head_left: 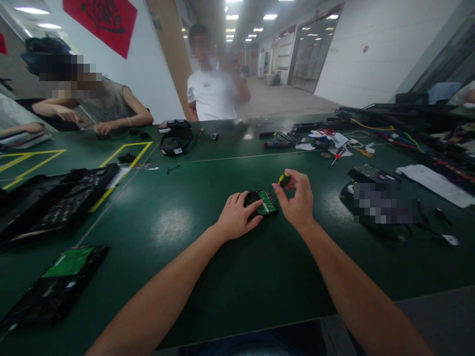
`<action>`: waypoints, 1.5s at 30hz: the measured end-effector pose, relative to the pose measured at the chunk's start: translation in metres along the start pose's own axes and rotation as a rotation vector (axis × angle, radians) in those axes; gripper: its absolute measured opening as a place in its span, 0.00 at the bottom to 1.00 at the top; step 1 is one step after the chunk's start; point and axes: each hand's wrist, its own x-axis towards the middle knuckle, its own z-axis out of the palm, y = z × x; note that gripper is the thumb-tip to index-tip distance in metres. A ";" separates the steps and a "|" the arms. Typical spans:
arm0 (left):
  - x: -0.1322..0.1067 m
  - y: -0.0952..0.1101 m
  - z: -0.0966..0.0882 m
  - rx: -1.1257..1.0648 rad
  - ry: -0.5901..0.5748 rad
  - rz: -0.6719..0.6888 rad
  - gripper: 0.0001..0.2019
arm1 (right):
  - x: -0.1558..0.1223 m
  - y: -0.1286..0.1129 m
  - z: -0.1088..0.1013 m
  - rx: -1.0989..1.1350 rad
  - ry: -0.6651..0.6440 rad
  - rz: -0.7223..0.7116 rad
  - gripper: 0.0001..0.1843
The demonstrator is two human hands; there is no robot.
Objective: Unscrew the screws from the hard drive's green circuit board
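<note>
My left hand (237, 217) lies over the left part of a hard drive (267, 201) with a green circuit board, which rests on the green table. Its thumb is at the near edge and its fingers reach across the top, gripping the drive in place. Just right of the drive, my right hand (299, 198) is raised, thumb and fingers closed around a screwdriver (284, 179) with a yellow-and-black handle. The screwdriver's shaft cannot be made out, and my left hand covers part of the drive.
On the green table (208, 267), a black device with a green board (70, 262) lies near left, below a large black casing (55, 202). A headset-like device (175, 138) stands farther back. Cables (393, 129) and parts crowd the right. People (213, 91) are across the table.
</note>
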 end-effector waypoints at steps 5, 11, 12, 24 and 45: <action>0.000 0.001 -0.001 -0.004 0.002 0.001 0.28 | -0.003 0.000 0.004 0.034 -0.010 0.032 0.26; 0.000 0.000 -0.001 0.003 -0.014 -0.010 0.29 | -0.005 -0.001 0.005 0.062 -0.019 0.063 0.29; 0.000 0.000 0.000 0.005 -0.013 -0.008 0.29 | -0.004 -0.002 0.005 0.034 -0.003 0.052 0.28; 0.000 0.002 -0.003 0.007 -0.017 -0.003 0.29 | -0.004 -0.001 0.005 0.004 0.003 0.045 0.28; 0.001 0.000 -0.001 -0.028 -0.011 -0.011 0.28 | 0.000 -0.003 0.002 -0.017 0.006 0.008 0.29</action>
